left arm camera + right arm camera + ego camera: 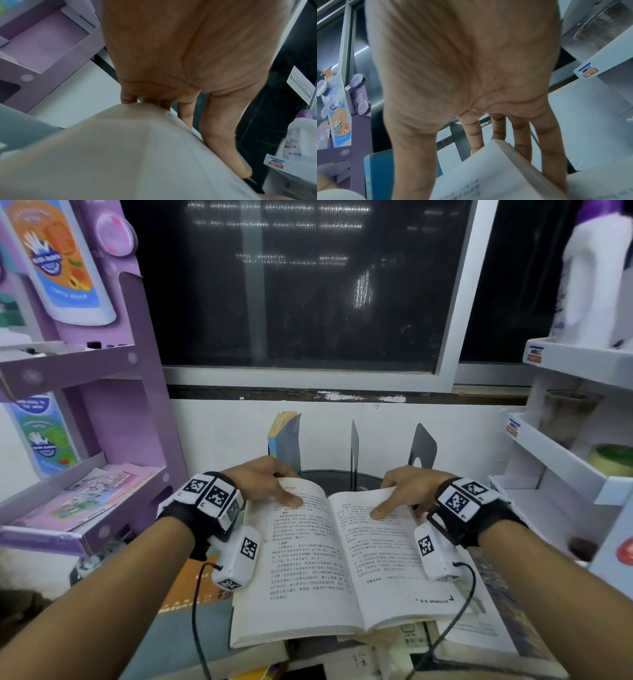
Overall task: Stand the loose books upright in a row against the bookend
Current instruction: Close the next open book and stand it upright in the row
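Bare forearms, no sleeves. Around each wrist a black fabric strap (pixel 186 517) carrying white blocks (pixel 214 496) printed with black square-code markers. Behind the left hand (pixel 263 479) a white camera box (pixel 239 556), also marker-printed, trailing a thin black cable (pixel 196 611). Same on the right hand (pixel 411 486): strap, blocks, box (pixel 432 553), cable.

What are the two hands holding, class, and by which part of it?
Both hold one open book at its far edge: the left hand grips the left-hand pages, the right hand the right-hand pages, each thumb on the print and fingers behind.
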{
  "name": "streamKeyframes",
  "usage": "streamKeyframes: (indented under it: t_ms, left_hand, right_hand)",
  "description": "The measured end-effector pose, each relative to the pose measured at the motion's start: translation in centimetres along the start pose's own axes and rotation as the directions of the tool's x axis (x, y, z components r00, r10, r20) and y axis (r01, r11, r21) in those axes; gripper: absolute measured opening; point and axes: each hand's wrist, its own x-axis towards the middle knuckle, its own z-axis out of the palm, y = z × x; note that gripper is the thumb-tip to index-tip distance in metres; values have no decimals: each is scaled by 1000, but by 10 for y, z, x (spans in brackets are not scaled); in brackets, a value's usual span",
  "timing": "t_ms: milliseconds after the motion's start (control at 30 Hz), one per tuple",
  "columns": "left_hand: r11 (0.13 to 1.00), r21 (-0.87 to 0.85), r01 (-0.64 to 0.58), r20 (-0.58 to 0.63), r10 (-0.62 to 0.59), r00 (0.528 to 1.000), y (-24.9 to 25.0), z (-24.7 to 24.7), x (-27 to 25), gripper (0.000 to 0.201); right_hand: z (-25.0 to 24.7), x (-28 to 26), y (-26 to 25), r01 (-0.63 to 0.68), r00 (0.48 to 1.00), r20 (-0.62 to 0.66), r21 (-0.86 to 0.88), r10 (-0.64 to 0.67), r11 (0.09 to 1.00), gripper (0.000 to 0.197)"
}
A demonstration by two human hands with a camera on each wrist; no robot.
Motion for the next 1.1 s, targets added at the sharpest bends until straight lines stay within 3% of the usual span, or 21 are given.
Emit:
streamKeyframes:
  t_ms: [200,500,667,900,1000,1100]
  left_hand:
    - [995,-66,-79,-44,76,996,15,-4,-8,29]
    - [983,44,-178,-193,183,964,52,-27,-20,35]
    - [977,66,-205,-336,215,917,67,-37,-32,41]
    - [962,154,-226,-535,273,799,69,-39,-51,35]
    - [971,84,-225,-578,232,782,54,-39,-60,35]
    - [948,-109,-299,-611,173,772,40,-33,-66,32]
  right_hand:
    - [-12,0,4,21,998,-64,105,-14,994,50]
    - [-49,-22,-3,183,947,-292,154,-132,971,41]
    - [-66,-33,-11,283,886,-425,184,-183,941,41]
    - [-68,-46,-13,402,774,-592,187,-224,896,35]
    - [-63,-51,-5,444,758,-609,216,-236,870,33]
    - [-61,-56,1,478,744,-625,254,-235,841,26]
